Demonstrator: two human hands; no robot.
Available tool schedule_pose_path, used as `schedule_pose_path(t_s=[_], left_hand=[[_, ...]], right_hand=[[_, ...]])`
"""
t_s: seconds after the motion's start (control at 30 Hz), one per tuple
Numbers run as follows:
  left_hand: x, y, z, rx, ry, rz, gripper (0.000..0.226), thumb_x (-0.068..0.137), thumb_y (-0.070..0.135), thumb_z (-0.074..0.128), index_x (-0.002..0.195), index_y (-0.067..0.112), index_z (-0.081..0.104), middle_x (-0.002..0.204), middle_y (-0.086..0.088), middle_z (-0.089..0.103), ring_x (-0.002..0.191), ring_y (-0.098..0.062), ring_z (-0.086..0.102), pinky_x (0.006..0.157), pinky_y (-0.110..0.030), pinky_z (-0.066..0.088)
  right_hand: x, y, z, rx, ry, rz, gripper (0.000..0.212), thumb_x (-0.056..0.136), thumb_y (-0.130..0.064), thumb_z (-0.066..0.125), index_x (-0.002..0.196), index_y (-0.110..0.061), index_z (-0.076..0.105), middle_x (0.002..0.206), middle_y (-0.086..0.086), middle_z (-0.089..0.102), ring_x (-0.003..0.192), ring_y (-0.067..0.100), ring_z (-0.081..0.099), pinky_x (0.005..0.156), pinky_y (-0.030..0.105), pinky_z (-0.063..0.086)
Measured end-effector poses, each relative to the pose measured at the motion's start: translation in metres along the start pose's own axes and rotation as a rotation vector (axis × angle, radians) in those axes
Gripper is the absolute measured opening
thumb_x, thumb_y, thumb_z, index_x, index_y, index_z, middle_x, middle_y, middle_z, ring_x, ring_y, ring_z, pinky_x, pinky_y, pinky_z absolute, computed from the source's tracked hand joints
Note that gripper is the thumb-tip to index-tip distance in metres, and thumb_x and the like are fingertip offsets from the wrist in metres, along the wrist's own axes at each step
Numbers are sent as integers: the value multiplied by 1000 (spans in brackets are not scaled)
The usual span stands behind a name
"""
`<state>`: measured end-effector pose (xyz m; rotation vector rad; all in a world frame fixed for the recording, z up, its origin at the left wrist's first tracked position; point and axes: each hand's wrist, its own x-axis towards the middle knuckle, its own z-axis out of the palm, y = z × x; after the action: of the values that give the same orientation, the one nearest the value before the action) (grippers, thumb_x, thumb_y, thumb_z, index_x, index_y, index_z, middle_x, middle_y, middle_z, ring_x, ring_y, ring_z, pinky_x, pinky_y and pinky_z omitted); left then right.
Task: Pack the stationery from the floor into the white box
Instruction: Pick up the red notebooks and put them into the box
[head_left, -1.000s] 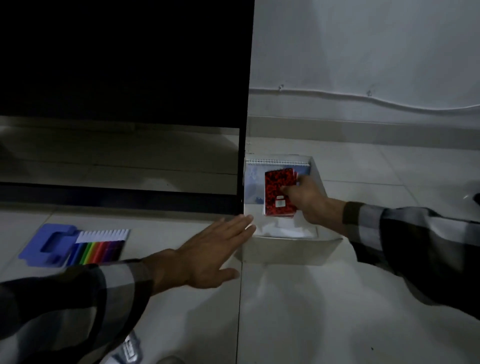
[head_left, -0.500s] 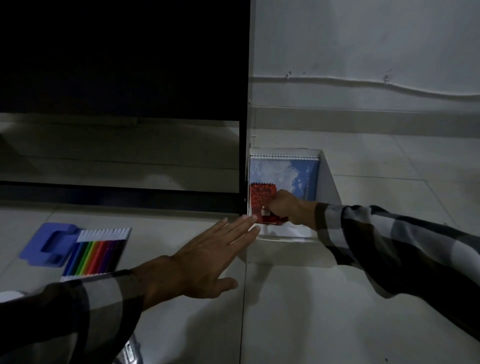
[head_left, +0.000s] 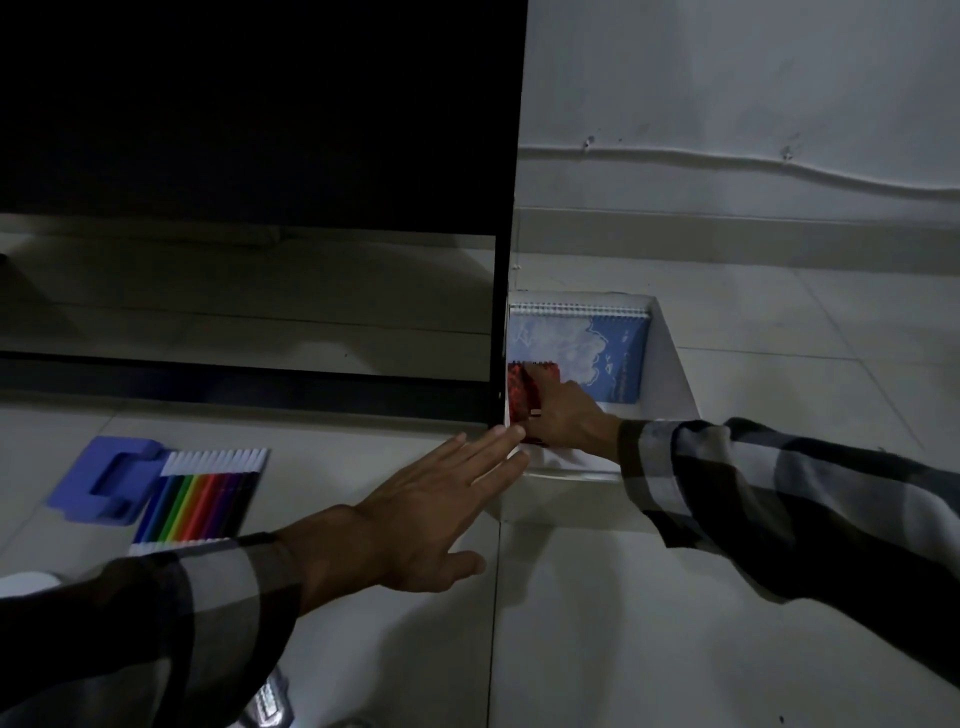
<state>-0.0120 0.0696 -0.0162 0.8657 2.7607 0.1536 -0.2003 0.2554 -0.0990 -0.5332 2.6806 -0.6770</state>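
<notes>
The white box stands on the floor beside a dark panel. A blue spiral notebook lies flat inside it. My right hand reaches into the box's near left corner and grips a small red notebook, which rests on the blue one. My left hand is spread flat, fingers apart, with the fingertips touching the box's near left corner. A pack of coloured markers and a blue plastic piece lie on the floor at the left.
A tall dark panel with a black frame stands right against the box's left side. The white wall with a cable runs behind. A silvery object shows at the bottom edge.
My right hand has lowered the red notebook from above the box down into its near left corner. My left hand stays by the box's corner.
</notes>
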Motion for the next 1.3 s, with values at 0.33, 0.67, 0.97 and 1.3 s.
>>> schedule_pose_path(t_s=[0.33, 0.67, 0.97, 1.3], left_hand=[[0, -2, 3, -27, 31, 7, 109, 90, 54, 64, 161, 26, -14, 166, 6, -28, 151, -5, -28, 126, -33, -9], [2, 0, 2, -45, 23, -7, 109, 90, 55, 65, 161, 28, -14, 167, 7, -28, 152, -6, -26, 126, -32, -9], [4, 1, 1, -34, 22, -5, 108, 90, 56, 64, 161, 26, -12, 167, 5, -27, 152, -7, -25, 126, -32, -10], [5, 3, 1, 7, 23, -26, 106, 91, 61, 60, 162, 28, -11, 167, 6, -27, 151, -7, -27, 122, -28, -16]], right_hand=[[19, 9, -7, 284, 134, 121, 76, 79, -42, 81, 138, -22, 37, 112, 4, 63, 89, 18, 62, 60, 22, 45], [30, 17, -2, 311, 180, 116, 49, 89, -36, 71, 133, -26, 50, 100, -5, 59, 89, 16, 58, 60, 15, 38], [28, 15, -9, -134, 47, 60, 67, 81, -63, 61, 136, -31, 42, 123, 11, 56, 115, 36, 53, 87, 46, 48], [9, 19, -16, -549, 36, -68, 85, 83, -72, 57, 150, -28, 30, 139, 18, 38, 127, 42, 43, 106, 57, 38]])
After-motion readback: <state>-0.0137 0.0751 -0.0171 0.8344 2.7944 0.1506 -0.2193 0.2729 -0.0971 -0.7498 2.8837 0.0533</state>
